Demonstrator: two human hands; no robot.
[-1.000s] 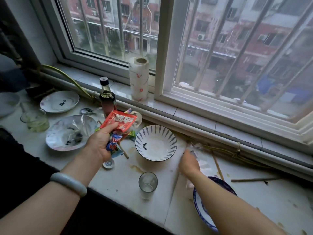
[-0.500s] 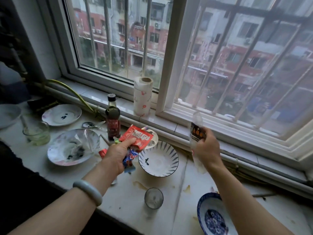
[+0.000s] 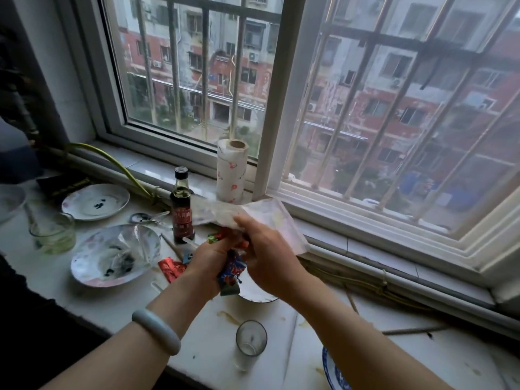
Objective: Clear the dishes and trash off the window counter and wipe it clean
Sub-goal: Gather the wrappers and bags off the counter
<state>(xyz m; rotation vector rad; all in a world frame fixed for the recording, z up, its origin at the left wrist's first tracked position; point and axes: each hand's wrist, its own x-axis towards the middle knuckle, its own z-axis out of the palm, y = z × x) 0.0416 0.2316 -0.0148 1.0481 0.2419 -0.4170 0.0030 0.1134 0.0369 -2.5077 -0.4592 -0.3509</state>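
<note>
1. My left hand (image 3: 209, 260) has its fingers curled round crumpled red-and-blue foil snack wrappers (image 3: 232, 273), above the white stone window counter (image 3: 197, 333).
2. My right hand (image 3: 267, 257) pinches a crinkled translucent plastic bag (image 3: 270, 220) against the bunch.
3. Best, I judge: tuck the bag into my left fist, squeeze tight, drop nothing.

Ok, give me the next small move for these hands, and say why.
Probably pass the clear plastic wrapper from the right hand into the left hand, which grips the colourful wrappers. That would bunch the trash in one hand and free the right for the red wrapper on the counter.
</note>
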